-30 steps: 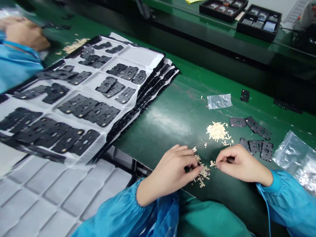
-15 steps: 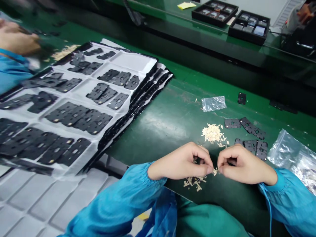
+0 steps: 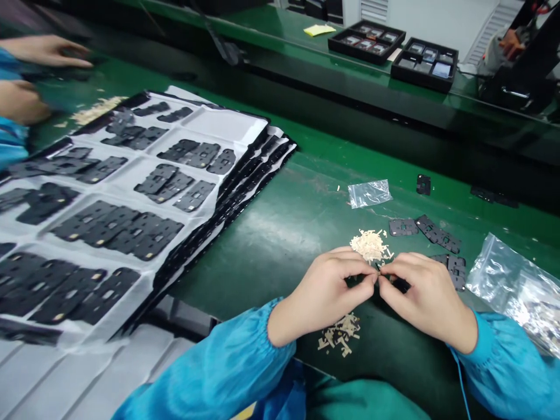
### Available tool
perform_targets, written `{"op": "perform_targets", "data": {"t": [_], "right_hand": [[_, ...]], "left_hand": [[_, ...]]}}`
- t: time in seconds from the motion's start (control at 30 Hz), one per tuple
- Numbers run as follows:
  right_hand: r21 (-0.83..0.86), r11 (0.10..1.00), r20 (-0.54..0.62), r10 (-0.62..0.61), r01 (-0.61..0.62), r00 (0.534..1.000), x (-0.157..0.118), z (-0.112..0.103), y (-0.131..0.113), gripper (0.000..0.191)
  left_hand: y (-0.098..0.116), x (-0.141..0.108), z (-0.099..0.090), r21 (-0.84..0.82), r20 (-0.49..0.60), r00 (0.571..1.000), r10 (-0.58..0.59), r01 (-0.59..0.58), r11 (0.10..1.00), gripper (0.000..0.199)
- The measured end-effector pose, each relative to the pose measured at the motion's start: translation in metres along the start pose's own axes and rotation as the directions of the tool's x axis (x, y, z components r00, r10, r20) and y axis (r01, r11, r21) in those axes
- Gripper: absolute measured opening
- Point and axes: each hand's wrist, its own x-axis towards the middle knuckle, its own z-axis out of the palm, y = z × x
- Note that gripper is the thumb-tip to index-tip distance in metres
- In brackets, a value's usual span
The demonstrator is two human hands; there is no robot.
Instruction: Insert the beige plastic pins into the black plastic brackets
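Note:
My left hand (image 3: 335, 286) and my right hand (image 3: 422, 291) meet fingertip to fingertip over the green table. Both are closed in a pinch around something too small to make out. Just beyond them lies a heap of small cream-coloured pieces (image 3: 370, 244). Nearer my body, a looser scatter of similar pieces (image 3: 340, 333) lies below my left hand. Past my right hand are flat black plates with cut-outs (image 3: 456, 271), partly covered by that hand. More of these black plates (image 3: 440, 233) lie a little farther back.
On the left, stacked trays (image 3: 258, 175) carry many black plates in white-lined compartments. A small clear bag (image 3: 370, 193) lies behind the heap, a larger filled bag (image 3: 520, 291) at right. Black boxes (image 3: 424, 64) stand on the back shelf. Another person's hands (image 3: 48, 51) are at far left.
My two hands have moved away from my body, closer to the cream heap, and their fingertips now touch. The view has shifted slightly. A second hand of the other person now shows.

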Motion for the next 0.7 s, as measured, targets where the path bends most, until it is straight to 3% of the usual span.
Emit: {"op": "perform_targets", "data": {"t": [0.2,0.3,0.47,0.7], "right_hand": [[-0.026,0.999,0.097,-0.037,0.04,0.995,0.0032,-0.0067,0.0025,0.032],[0.025,0.999,0.094,-0.027,0.025,0.995,0.0043,-0.0094,0.0052,0.03],[0.027,1.0,-0.052,0.011,-0.01,0.999,0.0027,-0.0103,0.0078,0.019],[0.009,1.0,0.002,-0.014,0.014,1.0,0.0011,-0.0085,0.0048,0.024]], "left_hand": [[0.005,0.0082,-0.0015,0.151,0.096,0.994,0.05,-0.065,0.986,0.023],[0.0045,0.009,-0.0017,0.102,0.094,0.995,0.041,-0.051,0.994,0.023],[0.0021,0.0062,-0.0012,-0.007,0.016,1.0,-0.023,0.023,1.0,0.021],[0.0043,0.0058,0.0024,-0.005,0.011,0.999,-0.037,0.037,0.999,0.022]]}}
